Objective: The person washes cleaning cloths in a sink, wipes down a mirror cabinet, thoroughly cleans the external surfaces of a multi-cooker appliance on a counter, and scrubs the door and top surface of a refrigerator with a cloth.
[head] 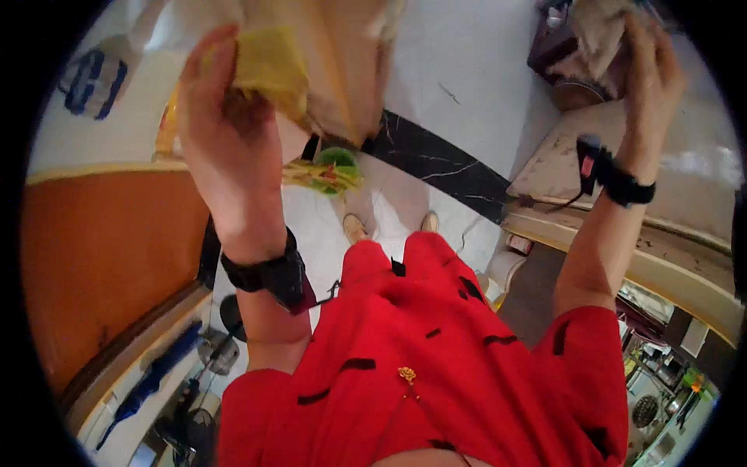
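My left hand [233,134] is raised at the upper left, its fingers curled on a thin yellow cloth or bag [271,64]; blur hides the exact grip. Beyond it hangs a large pale, tan-striped fabric or sheet [344,58]. At the upper right my right hand [648,87] is beside a crumpled beige cloth [598,35], with fingertips near or on it; whether it grips the cloth is unclear. A dark container [548,55] lies just left of that cloth. Both wrists wear black straps with small devices.
An orange-brown panel [117,262] stands at left, above shelves with kitchenware. A pale counter [671,146] spans the right, over a shelf of utensils. A green container with yellowish items [338,169] is near floor level ahead. A black marble strip [443,157] crosses the white floor.
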`<state>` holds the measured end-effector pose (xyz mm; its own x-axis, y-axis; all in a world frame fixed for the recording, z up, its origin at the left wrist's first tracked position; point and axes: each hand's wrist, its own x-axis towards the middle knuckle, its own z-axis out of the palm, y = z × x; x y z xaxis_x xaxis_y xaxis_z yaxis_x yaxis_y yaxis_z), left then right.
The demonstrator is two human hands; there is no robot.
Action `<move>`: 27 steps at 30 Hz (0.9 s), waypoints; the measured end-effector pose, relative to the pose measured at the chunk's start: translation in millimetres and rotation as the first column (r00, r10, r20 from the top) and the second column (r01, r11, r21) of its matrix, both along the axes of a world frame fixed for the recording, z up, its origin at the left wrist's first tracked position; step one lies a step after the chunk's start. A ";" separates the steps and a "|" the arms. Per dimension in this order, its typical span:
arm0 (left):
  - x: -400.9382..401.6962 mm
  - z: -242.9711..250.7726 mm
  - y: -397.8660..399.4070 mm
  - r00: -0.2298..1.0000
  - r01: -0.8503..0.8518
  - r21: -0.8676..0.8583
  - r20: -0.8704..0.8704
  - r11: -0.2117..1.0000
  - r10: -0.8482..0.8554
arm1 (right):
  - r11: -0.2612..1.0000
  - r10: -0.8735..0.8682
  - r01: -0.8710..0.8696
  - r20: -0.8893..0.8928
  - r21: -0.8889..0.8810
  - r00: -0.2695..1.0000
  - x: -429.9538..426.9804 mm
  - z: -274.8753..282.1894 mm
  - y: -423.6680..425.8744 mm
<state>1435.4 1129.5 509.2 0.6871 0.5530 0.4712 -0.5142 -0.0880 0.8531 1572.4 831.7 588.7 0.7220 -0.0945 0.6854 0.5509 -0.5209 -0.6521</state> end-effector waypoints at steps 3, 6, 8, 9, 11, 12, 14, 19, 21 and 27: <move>9.8 4.2 -49.9 0.989 0.087 -0.091 -0.114 0.992 -0.097 | 0.995 -0.004 -0.016 -0.194 -0.102 0.981 -8.7 -13.4 -84.2; 22.0 11.7 -93.9 0.971 0.124 -0.499 -0.117 0.858 -0.209 | 0.995 -0.033 0.007 -0.268 -0.097 0.963 -21.1 -40.3 -135.3; 37.1 0.6 -121.4 0.952 0.116 -0.382 -0.221 0.917 -0.213 | 0.989 -0.010 -0.024 -0.232 -0.144 0.973 -24.6 -53.1 -175.6; 44.6 -4.0 -132.6 0.943 0.166 -0.449 -0.188 0.878 -0.274 | 0.991 -0.018 -0.012 -0.227 -0.133 0.974 -27.0 -62.6 -196.3; 55.3 -8.9 -164.4 0.935 0.194 -0.461 -0.181 0.866 -0.306 | 0.994 -0.036 -0.008 -0.409 -0.104 0.912 -30.8 -80.6 -230.3; 62.2 -8.6 -180.6 0.927 0.209 -0.484 -0.178 0.849 -0.330 | 0.996 -0.041 0.002 -0.407 -0.094 0.913 -32.7 -87.9 -243.8; 75.4 -13.3 -205.4 0.933 0.153 -0.475 -0.219 0.866 -0.285 | 0.999 -0.040 0.036 -0.623 -0.019 0.781 -33.7 -103.3 -266.8; 114.9 -41.6 -219.7 0.906 0.261 -0.371 -0.224 0.891 -0.359 | 0.999 -0.044 0.045 -0.674 -0.016 0.737 9.4 -153.6 -317.5; 143.0 -51.5 -224.6 0.903 0.246 -0.353 -0.256 0.903 -0.346 | 0.998 -0.056 0.035 -0.628 -0.046 0.776 32.5 -187.2 -334.9; 269.2 -104.3 -238.3 0.835 0.209 -0.348 -0.423 0.914 -0.352 | 0.965 -0.259 0.162 -0.666 -0.205 0.699 97.2 -270.6 -358.1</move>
